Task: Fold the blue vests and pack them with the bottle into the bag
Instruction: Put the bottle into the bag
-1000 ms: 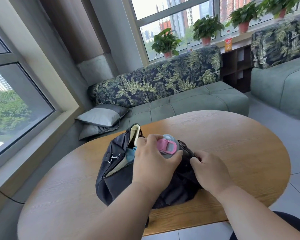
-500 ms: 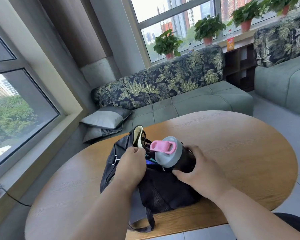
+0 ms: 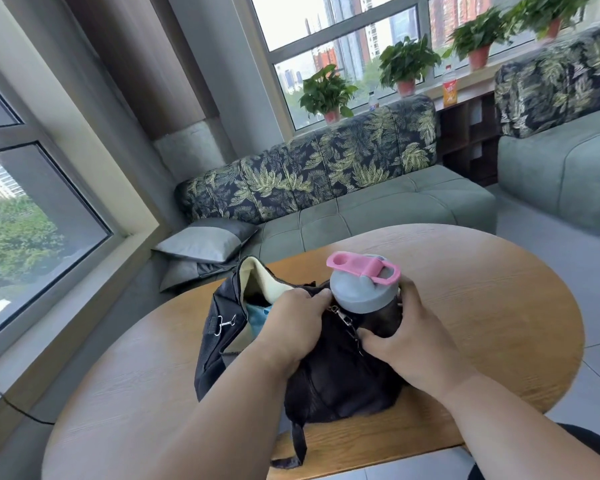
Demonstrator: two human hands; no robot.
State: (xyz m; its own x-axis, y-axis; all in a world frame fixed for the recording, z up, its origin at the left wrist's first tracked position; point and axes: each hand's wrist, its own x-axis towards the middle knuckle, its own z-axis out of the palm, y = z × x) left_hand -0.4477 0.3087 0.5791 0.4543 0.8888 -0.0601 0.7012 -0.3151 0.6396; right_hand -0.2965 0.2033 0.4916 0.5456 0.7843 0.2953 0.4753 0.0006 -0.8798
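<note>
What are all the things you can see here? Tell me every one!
bag: one, black, on the table, top open
bottle: one, grey lid with pink loop, dark body, standing up in the bag
blue cloth: some, light blue, inside the bag
table: one, round, wooden
sofa: green seat, leaf-print back, behind the table
cushions: two, grey, stacked left of the sofa
potted plants: at least four, green, on the windowsill
left hand: grips the bag's rim
right hand: holds the bottle's body
</note>
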